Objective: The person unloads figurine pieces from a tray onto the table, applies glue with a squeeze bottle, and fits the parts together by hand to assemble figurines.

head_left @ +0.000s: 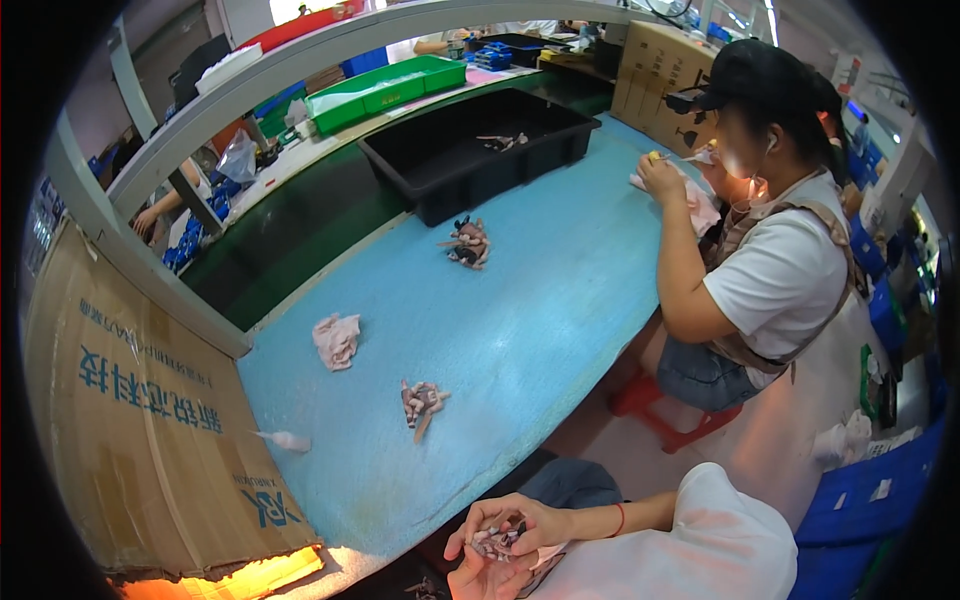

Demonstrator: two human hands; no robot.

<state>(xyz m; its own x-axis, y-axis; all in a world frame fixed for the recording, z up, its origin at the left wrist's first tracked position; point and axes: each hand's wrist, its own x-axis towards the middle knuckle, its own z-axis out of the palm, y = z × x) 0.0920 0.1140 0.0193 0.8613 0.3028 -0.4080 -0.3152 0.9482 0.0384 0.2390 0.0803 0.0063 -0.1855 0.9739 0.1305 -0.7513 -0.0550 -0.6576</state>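
Basically, the toy parts (497, 540) sit bottom centre of the frame, a small pinkish bunch w/ dark bits, held between both hands off the table edge. R hand (542, 520) has its fingers curled & clamped on the bunch from above; L hand (487, 580) is under it, partly cut off by the lower edge, so can't tell if its fingers grip or just cup.

Handling-wise, prob. v. light, plastic or rubbery, fairly stiff; slipperiness can't be judged. Thin bits look easy to bend or snap, so best hold = thickest middle, fingertips only, min. squeeze.

Just beyond, lower centre-left on the blue table (540, 330): near pile (423, 404) of similar bits, thin ends sticking out. Further left, white bottle (290, 441) w/ thin nozzle, lying beside the cardboard box (150, 430); pink cloth (337, 342) crumpled above it. Upper centre: far pile (467, 246), then black bin (500, 190) w/ a few more bits inside. Upper right, co-worker (785, 270) has both hands raised, w/ another pinkish cloth.
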